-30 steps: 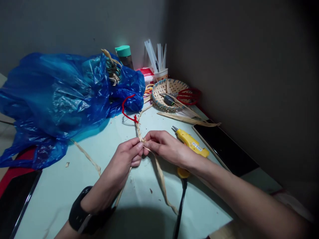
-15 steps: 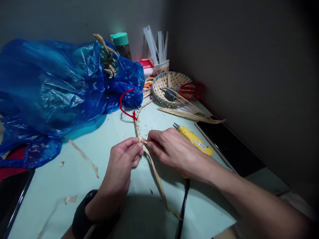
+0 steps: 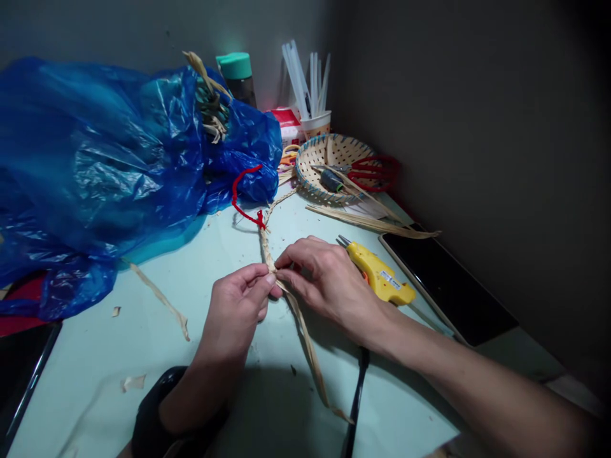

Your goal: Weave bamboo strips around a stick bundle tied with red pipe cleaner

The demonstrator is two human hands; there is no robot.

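A pale braid of dried husk strips point(image 3: 266, 245) runs from the basket side down to my fingers, with a red pipe cleaner point(image 3: 245, 213) twisted round its upper part. My left hand point(image 3: 238, 299) pinches the braid's lower end between thumb and forefinger. From the right, my right hand point(image 3: 319, 273) closes thumb and fingertips on the same end, touching the left fingertips. Below the hands a loose husk strip point(image 3: 308, 346) trails toward the front of the table. A yellow glue gun point(image 3: 382, 273) lies just beyond my right hand, partly hidden by it.
A blue plastic bag point(image 3: 143, 152) fills the left back. Behind stand a green-capped bottle point(image 3: 237, 70) and a paper cup point(image 3: 316, 124) of glue sticks. A woven basket point(image 3: 310, 168) holds red-handled scissors point(image 3: 375, 173). A phone point(image 3: 449, 286) lies right; a black cable point(image 3: 356, 401) crosses the front.
My right fingertips have moved in against the braid beside my left thumb, where a short strip end showed between the hands before. The whole view has shifted slightly.
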